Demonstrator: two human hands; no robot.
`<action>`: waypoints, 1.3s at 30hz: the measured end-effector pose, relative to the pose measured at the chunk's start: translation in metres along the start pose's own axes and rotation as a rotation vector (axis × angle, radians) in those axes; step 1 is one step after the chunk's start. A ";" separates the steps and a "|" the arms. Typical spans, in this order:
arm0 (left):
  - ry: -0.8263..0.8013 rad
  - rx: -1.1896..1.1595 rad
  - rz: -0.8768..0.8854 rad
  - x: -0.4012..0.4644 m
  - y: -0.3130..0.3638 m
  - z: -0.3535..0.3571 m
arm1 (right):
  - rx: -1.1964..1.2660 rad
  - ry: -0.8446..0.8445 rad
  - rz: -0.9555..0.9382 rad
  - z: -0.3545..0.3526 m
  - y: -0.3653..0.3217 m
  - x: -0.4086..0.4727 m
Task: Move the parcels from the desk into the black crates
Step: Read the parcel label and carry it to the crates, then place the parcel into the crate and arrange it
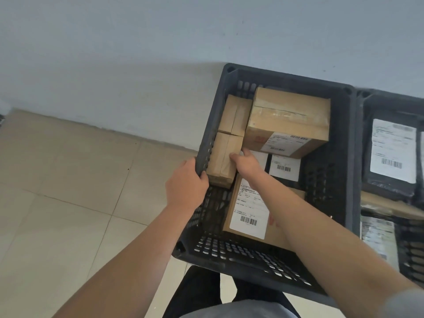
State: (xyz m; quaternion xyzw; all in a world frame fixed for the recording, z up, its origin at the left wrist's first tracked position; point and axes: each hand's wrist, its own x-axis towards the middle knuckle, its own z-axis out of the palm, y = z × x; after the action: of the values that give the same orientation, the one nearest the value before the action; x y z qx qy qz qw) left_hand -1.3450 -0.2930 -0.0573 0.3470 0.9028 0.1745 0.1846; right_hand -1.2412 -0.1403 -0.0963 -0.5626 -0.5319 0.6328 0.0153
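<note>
While the left hand [187,182] curls over the black crate [344,138] rim, the right hand [246,165] reaches in, its thumb on a narrow brown parcel [223,160] lying lengthwise along the left wall. Whether it grips is unclear. Barcode labels [249,213] are too small to read.

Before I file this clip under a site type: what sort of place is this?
Probably a parcel sorting or mailroom corner, not a home. A black crate holds cardboard parcels with barcode shipping labels, a second crate of labelled packages stands beside it, and both sit on bare tile floor.
</note>
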 end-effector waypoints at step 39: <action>-0.794 -0.691 0.362 -0.328 0.317 0.097 | 0.776 0.709 -0.262 -0.317 0.248 -0.411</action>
State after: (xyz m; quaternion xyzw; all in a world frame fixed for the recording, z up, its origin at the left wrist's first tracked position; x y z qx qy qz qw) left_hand -0.8964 -0.2802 0.0687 0.4550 0.5800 0.3454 0.5808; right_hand -0.7157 -0.2937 0.0820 -0.6237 -0.2870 0.5469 0.4792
